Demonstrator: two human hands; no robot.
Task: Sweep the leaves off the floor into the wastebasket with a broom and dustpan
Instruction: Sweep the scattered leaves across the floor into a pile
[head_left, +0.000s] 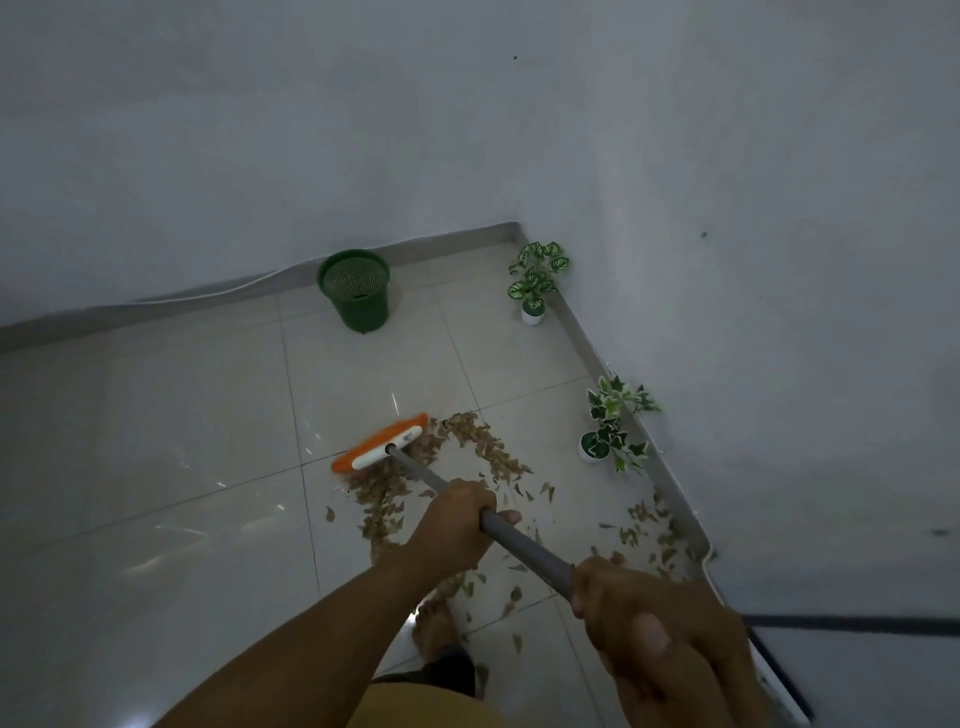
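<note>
A broom with an orange and white head (382, 442) rests on the tiled floor at the far edge of a heap of dry brown leaves (470, 444). Its grey handle (524, 545) runs back toward me. My left hand (457, 522) grips the handle midway. My right hand (631, 610) grips it lower, nearer my body. More leaves (647, 530) lie scattered by the right wall. The green mesh wastebasket (356, 288) stands upright against the far wall. No dustpan is in view.
Two small potted plants stand along the right wall, one in the corner (535, 280) and one nearer (613, 426). A bare foot (434, 621) is on the floor below my left arm. Glossy tiles (156, 441) stretch to the left.
</note>
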